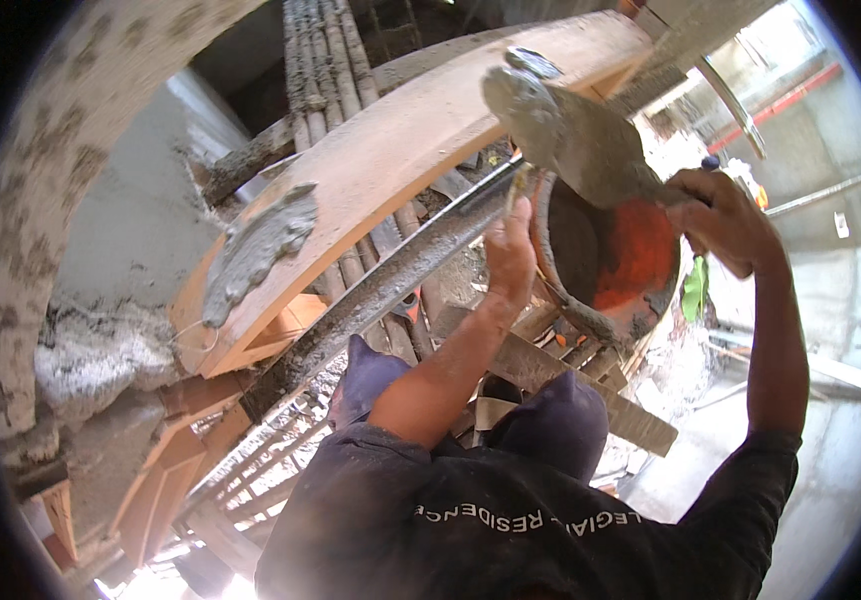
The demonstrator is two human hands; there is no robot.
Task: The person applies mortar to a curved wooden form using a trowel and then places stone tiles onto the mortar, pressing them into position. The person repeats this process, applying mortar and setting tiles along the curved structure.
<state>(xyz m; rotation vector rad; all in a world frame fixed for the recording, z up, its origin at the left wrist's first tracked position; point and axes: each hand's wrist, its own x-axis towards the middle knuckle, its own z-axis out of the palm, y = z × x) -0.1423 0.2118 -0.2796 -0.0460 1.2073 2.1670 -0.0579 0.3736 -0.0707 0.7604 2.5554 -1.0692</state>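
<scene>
Raised at the upper right, my right hand (728,215) is closed round the handle end of a broad grey trowel (595,150) caked in mortar. A wet lump of mortar (520,105) sits at the trowel's far end. Just below that lump, my left hand (512,255) is closed on a thin, upright yellowish piece (517,187); what it belongs to is hidden behind the trowel. Beneath the trowel, between my hands, is a round bucket (672,285) with an orange-red and grey inside. Farther left, a patch of wet mortar (260,245) lies on a curved wooden form (380,160).
A long mortar-crusted metal bar (380,285) crosses below the form. Behind it run several bamboo poles (325,70). A plank (580,390) lies under the bucket. Rough concrete (100,350) borders the left, and a grey wall (840,260) stands at the right.
</scene>
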